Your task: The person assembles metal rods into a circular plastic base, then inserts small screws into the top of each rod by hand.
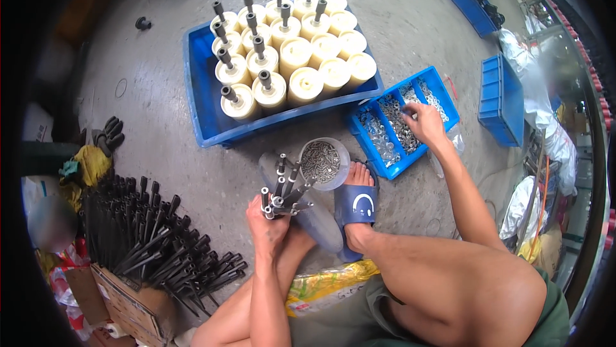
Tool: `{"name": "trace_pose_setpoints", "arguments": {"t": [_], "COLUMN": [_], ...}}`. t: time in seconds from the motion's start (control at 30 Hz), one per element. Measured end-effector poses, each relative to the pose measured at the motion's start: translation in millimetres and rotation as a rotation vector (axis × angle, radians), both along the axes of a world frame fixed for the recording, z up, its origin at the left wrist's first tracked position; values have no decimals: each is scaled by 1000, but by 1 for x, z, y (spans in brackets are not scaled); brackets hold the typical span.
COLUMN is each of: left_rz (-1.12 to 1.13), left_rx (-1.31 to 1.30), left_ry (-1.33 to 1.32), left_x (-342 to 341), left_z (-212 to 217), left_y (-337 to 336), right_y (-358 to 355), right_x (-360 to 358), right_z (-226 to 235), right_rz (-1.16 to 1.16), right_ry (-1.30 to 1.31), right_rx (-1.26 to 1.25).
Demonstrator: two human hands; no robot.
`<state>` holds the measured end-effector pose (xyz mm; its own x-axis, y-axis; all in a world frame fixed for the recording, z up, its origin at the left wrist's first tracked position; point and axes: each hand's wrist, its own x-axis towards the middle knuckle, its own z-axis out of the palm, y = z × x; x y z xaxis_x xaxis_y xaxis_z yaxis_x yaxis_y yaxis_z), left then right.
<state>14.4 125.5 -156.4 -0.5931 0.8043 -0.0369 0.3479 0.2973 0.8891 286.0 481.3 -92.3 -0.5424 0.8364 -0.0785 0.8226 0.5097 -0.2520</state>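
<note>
My left hand (pixel 267 226) is wrapped round a bunch of several black rods (pixel 286 188), held upright above my left foot. Some rod tips carry pale metal rings. My right hand (pixel 423 122) reaches down over the blue divided tray (pixel 399 168), at its middle compartment of small metal parts. The fingers are drawn together, and whatever lies between them is too small to make out. Shiny washers (pixel 378 136) fill the compartment nearest me, and paler rings (pixel 431 98) lie in the far one. A round tub of small metal screws or pins (pixel 321 161) stands between both hands.
A large blue crate (pixel 224 134) holds cream cylinders (pixel 306 84), many with black rods standing in their tops. At left lies a heap of black rods (pixel 141 231) beside a cardboard box (pixel 125 305) and a dark glove (pixel 110 135). Blue bins (pixel 500 100) stand at right.
</note>
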Motion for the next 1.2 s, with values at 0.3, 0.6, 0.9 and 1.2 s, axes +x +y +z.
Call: {"name": "trace_pose_setpoints", "arguments": {"t": [0.3,0.6,0.9,1.2], "left_rz": [39,51,16,11], "left_rx": [29,39,-5,8], "left_ry": [-105,-146,-1,-4], "left_x": [1,3,-4,-3], "left_z": [6,-16,-16,11], "left_y": [1,-2,-11,-1], "right_y": [-15,-5,-9,-113], "right_x": [18,17,4,-128], "right_z": [-33,-21,-10,84], "right_rz": [58,17,3,294], "right_ry": [-27,30,128,729], "right_rx": [-93,-139,-131,-795]}}
